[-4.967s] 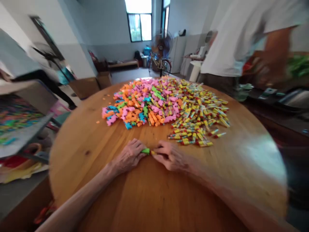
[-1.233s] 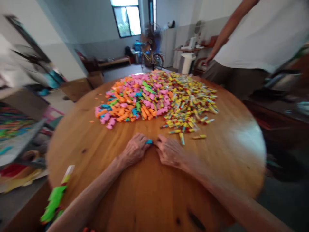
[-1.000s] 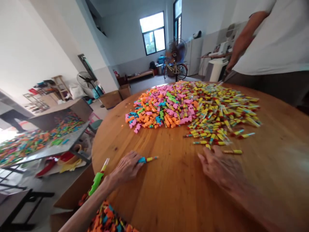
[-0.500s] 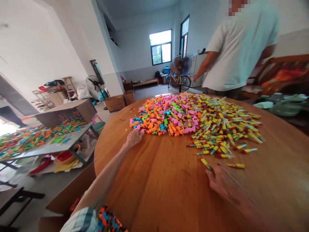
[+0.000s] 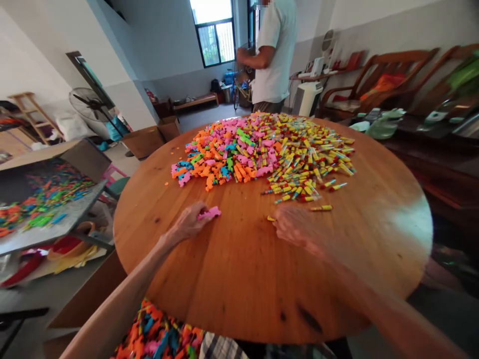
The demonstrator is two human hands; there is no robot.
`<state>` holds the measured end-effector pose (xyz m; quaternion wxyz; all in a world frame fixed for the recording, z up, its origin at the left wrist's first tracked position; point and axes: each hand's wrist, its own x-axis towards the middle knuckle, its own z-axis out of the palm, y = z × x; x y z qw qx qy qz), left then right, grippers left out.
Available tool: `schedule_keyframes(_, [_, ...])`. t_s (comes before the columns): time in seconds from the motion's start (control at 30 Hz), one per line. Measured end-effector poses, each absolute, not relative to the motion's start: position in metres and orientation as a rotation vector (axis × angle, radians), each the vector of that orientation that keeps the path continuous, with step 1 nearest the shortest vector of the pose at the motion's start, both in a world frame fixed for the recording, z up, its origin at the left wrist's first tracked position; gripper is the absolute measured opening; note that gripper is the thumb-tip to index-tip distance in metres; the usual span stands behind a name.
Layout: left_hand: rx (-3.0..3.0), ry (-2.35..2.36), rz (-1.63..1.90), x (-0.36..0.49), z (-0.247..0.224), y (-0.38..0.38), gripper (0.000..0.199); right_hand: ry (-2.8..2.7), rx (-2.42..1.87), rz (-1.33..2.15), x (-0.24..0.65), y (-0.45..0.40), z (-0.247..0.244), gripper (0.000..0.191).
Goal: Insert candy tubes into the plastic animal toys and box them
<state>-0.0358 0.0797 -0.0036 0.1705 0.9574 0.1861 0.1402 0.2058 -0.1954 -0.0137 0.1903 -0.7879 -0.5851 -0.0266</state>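
Observation:
My left hand (image 5: 190,220) is closed around one end of a pink plastic toy piece (image 5: 210,213), just above the wooden table (image 5: 224,279). Opposite it, my right hand (image 5: 294,224) pinches a small yellow tube (image 5: 271,218); only its tip shows past the fingers. Beyond my left hand lies a heap of pink, orange, blue and green plastic pieces (image 5: 213,149). It runs into a heap of yellow tubes with red and clear ends (image 5: 310,154) on the right. One loose yellow tube (image 5: 322,208) rests just beyond my right hand.
Below the table's near edge is a mass of coloured pieces (image 5: 160,334), with cardboard flaps (image 5: 90,289) beside it. At left, a grey table (image 5: 75,209) carries more pieces and a tipped carton (image 5: 86,159). Another person (image 5: 275,55) stands beyond the round table.
My left hand has drawn back from the heap with a pink piece. My right hand, still with the yellow tube, has come nearer to it. The view has turned right; the other person is farther off.

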Motion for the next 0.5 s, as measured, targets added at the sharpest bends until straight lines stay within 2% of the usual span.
schedule_keyframes(0.13, [2.709,0.393,0.33,-0.026,-0.001,0.042,0.021,-1.784,-2.147,0.042,0.192,-0.18,-0.008,0.01])
schedule_keyframes(0.5, [2.773,0.138,0.418,-0.009,0.0,0.027,0.027,-1.795,-2.022,0.129,0.169,-0.15,-0.02,0.023])
